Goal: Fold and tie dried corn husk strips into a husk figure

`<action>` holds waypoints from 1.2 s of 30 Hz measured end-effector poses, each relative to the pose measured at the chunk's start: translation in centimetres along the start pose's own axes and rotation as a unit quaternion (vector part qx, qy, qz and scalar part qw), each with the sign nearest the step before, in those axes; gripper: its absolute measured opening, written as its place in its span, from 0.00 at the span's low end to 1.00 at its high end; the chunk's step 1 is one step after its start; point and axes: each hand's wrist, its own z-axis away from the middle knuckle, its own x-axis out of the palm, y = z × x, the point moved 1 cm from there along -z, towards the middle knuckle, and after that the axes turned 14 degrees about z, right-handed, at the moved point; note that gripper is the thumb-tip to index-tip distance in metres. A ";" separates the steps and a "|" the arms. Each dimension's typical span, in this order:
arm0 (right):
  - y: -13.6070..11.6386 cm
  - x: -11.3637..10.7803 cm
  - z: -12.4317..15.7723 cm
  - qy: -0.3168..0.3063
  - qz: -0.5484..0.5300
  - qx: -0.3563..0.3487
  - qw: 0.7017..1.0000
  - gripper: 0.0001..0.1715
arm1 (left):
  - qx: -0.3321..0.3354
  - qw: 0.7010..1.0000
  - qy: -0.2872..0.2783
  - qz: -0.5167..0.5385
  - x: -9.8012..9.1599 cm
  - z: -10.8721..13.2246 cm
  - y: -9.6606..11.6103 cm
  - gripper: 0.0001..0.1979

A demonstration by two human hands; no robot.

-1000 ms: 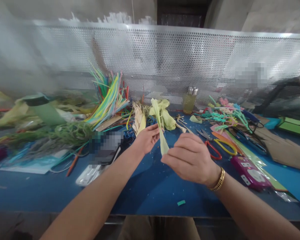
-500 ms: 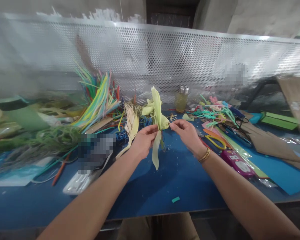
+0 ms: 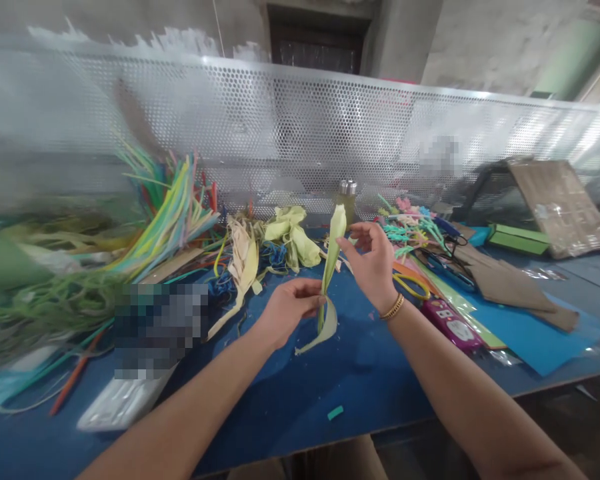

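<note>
My left hand (image 3: 300,303) pinches a pale green corn husk (image 3: 331,250) low down, between thumb and fingertips. The husk stands nearly upright above the fingers, while a loose strip curls down below them. Just right of its upper part is my right hand (image 3: 373,263), fingers bent and thumb apart from them. The thumb tip is close to the husk's edge; whether it touches I cannot tell. Behind my left hand lie a bunch of light green husks (image 3: 293,233) and a drier, cream husk (image 3: 243,260).
Colourful pipe cleaners (image 3: 173,213) stand at the back left, near tangled green strands (image 3: 75,283). A jar (image 3: 347,200) stands before the perforated metal panel (image 3: 310,127). Yellow-handled scissors (image 3: 411,287), a purple case (image 3: 450,325) and blue sheets (image 3: 540,347) lie at right.
The held husk is now apart from the light green bunch, lower and nearer me. My right hand has let go of the husk tip and its fingers have spread. The view has shifted right.
</note>
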 end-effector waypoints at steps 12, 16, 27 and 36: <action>-0.1 -0.4 -0.4 0.014 0.049 -0.036 0.998 0.02 | -0.007 1.000 0.002 -0.025 0.2 -0.1 -0.3 0.17; 0.1 -0.2 -0.2 0.000 -0.017 0.043 0.999 0.14 | 0.003 1.000 0.002 -0.028 0.2 0.0 -0.1 0.15; 0.7 0.4 -0.4 -0.065 -0.141 0.099 0.983 0.10 | -0.033 0.999 0.012 0.018 -0.2 -0.2 -0.4 0.14; -1.7 -1.3 -0.4 -0.214 -0.384 0.145 0.886 0.11 | -0.045 0.980 0.041 0.190 -0.8 -0.6 1.2 0.10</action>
